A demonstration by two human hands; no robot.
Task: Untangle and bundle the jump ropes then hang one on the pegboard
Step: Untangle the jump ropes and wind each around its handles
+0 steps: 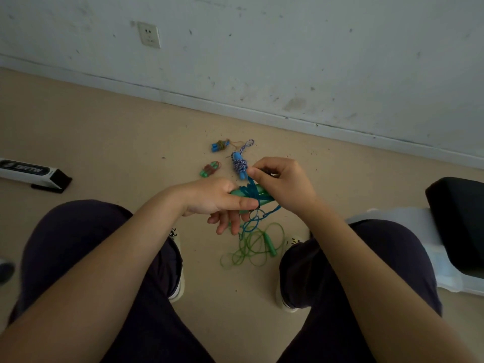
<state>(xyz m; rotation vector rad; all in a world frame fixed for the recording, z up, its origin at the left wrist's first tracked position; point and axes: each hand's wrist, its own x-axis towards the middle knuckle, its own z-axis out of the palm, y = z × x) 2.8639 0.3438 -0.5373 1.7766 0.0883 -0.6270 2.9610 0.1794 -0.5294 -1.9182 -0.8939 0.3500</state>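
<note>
The person sits with both knees in dark trousers (86,247) apart, hands raised over a beige floor (110,132).

The left hand (213,199) holds the teal plastic handles (259,191) of a jump rope level, thumb laid along them; its lower fingers (222,226) hang loosely extended below. A blue cord (250,191) is wound several turns round these handles, and its loose tail drops in loops beneath the hands.

The right hand (281,183) has its fingers curled, thumb and forefinger pinching the blue cord just above the handles.

On the floor between the feet lies a loose green jump rope (252,248), its cord in open coils with one green handle showing.

Farther out, near the wall, three bundled ropes lie apart from one another: a blue-handled bundle with brownish cord (220,146), a green-handled bundle with reddish cord (210,169), and a blue-handled bundle with blue-and-white twisted cord (239,163).

A white and black box (28,172) lies at left. A black seat pad (458,221) sits at right. A white wall socket (149,35) is set in the scuffed wall.
</note>
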